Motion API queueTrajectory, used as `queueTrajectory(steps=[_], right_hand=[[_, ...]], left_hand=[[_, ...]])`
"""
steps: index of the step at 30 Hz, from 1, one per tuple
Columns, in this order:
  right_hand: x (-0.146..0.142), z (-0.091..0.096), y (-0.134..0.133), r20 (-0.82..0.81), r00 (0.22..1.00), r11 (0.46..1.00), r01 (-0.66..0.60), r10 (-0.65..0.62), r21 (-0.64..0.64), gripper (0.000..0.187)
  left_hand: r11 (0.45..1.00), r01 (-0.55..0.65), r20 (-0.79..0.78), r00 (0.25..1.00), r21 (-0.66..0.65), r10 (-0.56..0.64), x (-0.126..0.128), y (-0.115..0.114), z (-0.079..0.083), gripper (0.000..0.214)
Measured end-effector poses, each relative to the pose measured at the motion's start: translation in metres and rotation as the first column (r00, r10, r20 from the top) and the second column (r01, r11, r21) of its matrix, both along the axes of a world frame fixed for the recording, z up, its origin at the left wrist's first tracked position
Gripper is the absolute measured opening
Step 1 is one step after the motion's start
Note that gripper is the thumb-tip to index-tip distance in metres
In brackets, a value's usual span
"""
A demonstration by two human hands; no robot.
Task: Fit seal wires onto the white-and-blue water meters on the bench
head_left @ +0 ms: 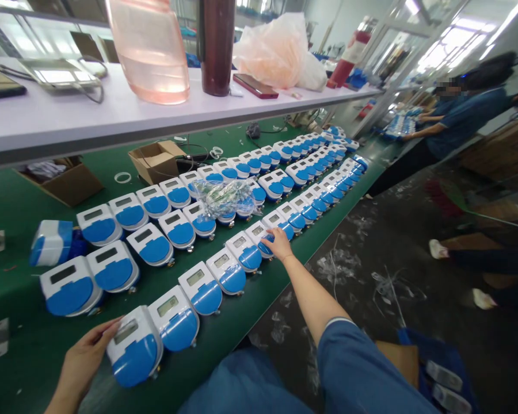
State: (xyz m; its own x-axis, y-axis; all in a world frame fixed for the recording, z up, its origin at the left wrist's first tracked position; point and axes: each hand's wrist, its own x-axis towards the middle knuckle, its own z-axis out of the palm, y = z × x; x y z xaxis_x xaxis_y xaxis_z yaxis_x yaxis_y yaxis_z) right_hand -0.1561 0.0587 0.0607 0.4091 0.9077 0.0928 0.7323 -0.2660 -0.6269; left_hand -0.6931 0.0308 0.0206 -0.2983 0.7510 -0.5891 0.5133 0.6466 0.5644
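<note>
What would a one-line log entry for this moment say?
left hand: against nearest meter | right hand: flat on farther meter, same row | surface: green bench

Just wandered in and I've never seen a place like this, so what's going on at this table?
A person works at a green table covered with rows of blue-and-white meters. Their left hand cups the end of the nearest meter, while the right hand reaches out and rests flat on a farther meter in the same front row. A clear bag of parts lies on the rows behind. A co-worker stands at the far end.
</note>
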Motion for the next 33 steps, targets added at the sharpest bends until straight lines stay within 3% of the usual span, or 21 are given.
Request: queueTrajectory(steps=[3,5,9,11,14,17,22,25,27,28,31,33], right_hand=[[0.009,-0.020,0.014,0.054,0.998,0.999,-0.022,0.024,-0.037,0.013],[0.017,-0.024,0.026,0.066,0.998,0.999,-0.022,0.024,-0.030,0.011],[0.028,-0.006,0.043,-0.074,0.991,0.984,0.117,-0.107,0.137,0.020],[0.020,0.009,0.043,-0.189,0.978,0.965,0.131,-0.088,0.227,0.024],[-0.007,0.023,0.031,-0.170,0.966,0.959,-0.150,0.193,0.240,0.019],[-0.031,0.019,0.016,-0.034,0.901,0.895,-0.425,0.433,0.133,0.020],[-0.032,-0.009,0.015,0.053,0.861,0.863,-0.503,0.506,-0.051,0.019],[-0.031,-0.019,0.022,0.059,0.871,0.870,-0.479,0.488,-0.121,0.017],[-0.033,-0.021,0.027,0.061,0.877,0.875,-0.466,0.476,-0.132,0.019],[-0.035,-0.021,0.030,0.050,0.890,0.887,-0.445,0.454,-0.122,0.021],[-0.037,-0.011,0.041,-0.084,0.970,0.973,-0.231,0.229,-0.009,0.028],[-0.033,0.003,0.045,-0.255,0.966,0.996,-0.010,0.031,0.084,0.035]], left_hand=[[0.999,-0.032,-0.029,0.999,-0.005,0.032,0.003,0.000,-0.001,0.051],[0.999,-0.048,0.039,0.998,-0.011,0.049,0.004,-0.005,0.000,0.054],[0.999,-0.049,0.212,0.976,0.002,0.047,0.006,-0.018,0.007,0.068],[0.999,-0.046,0.210,0.977,0.014,0.042,0.007,-0.021,0.009,0.063],[0.998,-0.036,0.159,0.987,0.051,0.028,0.009,-0.020,0.011,0.048],[0.999,-0.019,0.054,0.998,0.037,0.017,0.013,-0.017,0.015,0.043],[0.999,-0.039,-0.105,0.994,-0.028,0.035,0.025,-0.006,0.035,0.041],[0.986,-0.145,-0.242,0.957,0.082,0.161,0.037,0.006,0.054,0.039],[0.954,-0.127,-0.287,0.935,0.273,0.206,0.054,0.014,0.070,0.036],[0.930,-0.062,-0.276,0.946,0.362,0.170,0.068,0.018,0.078,0.035],[0.865,0.126,-0.204,0.979,0.487,-0.028,0.130,0.026,0.096,0.037],[0.810,0.272,-0.118,0.962,0.520,-0.247,0.181,0.028,0.094,0.031]])
